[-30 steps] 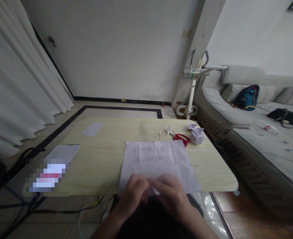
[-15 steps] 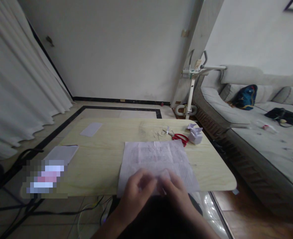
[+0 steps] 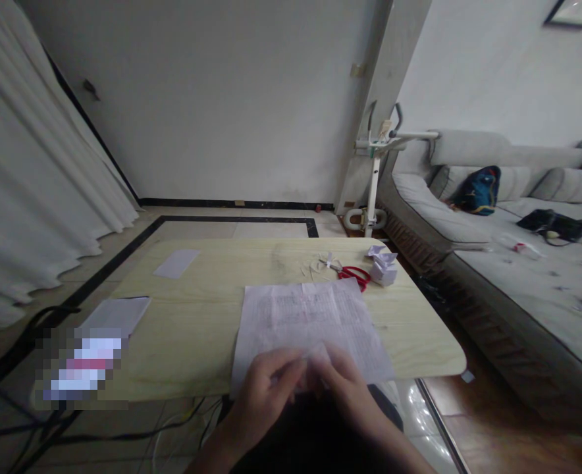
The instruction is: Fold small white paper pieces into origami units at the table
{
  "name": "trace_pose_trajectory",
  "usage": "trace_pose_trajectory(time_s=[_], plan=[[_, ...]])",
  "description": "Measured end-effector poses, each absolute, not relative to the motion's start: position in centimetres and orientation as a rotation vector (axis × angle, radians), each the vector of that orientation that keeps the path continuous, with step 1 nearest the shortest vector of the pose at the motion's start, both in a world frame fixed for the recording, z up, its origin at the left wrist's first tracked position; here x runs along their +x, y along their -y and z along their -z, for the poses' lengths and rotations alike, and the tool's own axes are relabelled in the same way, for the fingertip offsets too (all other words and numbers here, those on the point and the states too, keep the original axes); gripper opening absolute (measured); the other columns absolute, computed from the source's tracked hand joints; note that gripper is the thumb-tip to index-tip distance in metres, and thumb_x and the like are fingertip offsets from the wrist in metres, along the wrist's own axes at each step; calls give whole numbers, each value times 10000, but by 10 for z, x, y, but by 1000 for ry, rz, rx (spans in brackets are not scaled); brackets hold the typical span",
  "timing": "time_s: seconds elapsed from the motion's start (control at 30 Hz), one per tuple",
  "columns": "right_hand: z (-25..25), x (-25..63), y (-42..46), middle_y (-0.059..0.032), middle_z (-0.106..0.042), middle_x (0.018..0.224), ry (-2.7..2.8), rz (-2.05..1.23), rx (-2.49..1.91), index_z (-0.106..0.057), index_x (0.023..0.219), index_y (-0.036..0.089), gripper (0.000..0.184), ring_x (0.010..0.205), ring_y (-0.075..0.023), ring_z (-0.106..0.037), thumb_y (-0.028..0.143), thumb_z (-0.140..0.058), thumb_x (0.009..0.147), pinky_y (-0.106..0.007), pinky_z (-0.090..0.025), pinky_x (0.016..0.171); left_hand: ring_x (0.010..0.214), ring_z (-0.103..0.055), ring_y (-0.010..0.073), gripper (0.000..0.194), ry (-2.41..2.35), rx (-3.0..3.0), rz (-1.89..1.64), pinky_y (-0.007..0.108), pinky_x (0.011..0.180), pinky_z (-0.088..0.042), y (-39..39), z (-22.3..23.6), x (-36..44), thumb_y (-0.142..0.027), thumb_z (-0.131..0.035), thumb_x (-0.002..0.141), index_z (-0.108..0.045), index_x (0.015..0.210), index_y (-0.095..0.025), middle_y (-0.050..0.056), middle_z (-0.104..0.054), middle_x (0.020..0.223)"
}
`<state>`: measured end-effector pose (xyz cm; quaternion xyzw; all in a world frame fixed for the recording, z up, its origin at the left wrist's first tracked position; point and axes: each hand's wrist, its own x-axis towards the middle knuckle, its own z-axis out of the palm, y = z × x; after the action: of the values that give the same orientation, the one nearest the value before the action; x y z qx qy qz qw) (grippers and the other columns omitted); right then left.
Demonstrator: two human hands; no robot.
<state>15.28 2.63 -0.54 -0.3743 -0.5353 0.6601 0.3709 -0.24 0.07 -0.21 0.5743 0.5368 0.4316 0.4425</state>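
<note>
My left hand [image 3: 270,385] and my right hand [image 3: 343,382] meet over the near edge of a large creased printed sheet [image 3: 295,313]. Between their fingertips is a small white piece of paper [image 3: 320,355], blurred and mostly hidden by the fingers. Both hands are closed, thumbs and fingers pinched together. Beyond the sheet lie scissors [image 3: 355,273] with red handles, blades pointing left. Thin pale strips [image 3: 311,268] are scattered by the blades. To the right of the scissors stands folded white paper [image 3: 384,271], boxy in shape.
The wooden table [image 3: 192,329] carries a loose white sheet [image 3: 176,263] at the back left and a pad of paper [image 3: 116,316] nearer me. A pixelated patch covers the left corner. A grey sofa [image 3: 508,289] and white exercise equipment [image 3: 374,184] stand to the right.
The view has shifted slightly. My hands stay together over the sheet's near edge, and the fingers have moved a little around the small piece of paper.
</note>
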Motion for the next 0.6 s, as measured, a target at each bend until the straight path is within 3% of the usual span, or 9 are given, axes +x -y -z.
trace_pose_trajectory(time_s=[0.13, 0.37, 0.6], plan=[[2, 152, -26, 15, -532, 646, 1348, -1721, -959, -605, 725, 182, 411, 589, -136, -478, 575, -596, 843, -257, -468, 617, 510, -538, 139, 303, -1380, 1388, -1083, 215, 490, -435, -2, 9, -1, -358, -545, 862, -678, 659, -176, -7, -565, 538], [16, 154, -26, -4, -580, 739, 1417, -1652, -972, -642, 820, 184, 378, 729, -169, -542, 555, -586, 869, -265, -473, 690, 525, -543, 151, 309, -1433, 1230, -1164, 220, 472, -449, -1, 10, -1, -452, -612, 776, -680, 682, -166, 7, -592, 565], [29, 154, -28, 26, -461, 641, 1503, -1513, -1063, -541, 690, 169, 472, 618, -129, -437, 608, -552, 864, -234, -379, 570, 503, -521, 147, 372, -1422, 1235, -1243, 222, 475, -448, 2, 25, -7, -465, -618, 797, -576, 540, -199, -19, -520, 507]])
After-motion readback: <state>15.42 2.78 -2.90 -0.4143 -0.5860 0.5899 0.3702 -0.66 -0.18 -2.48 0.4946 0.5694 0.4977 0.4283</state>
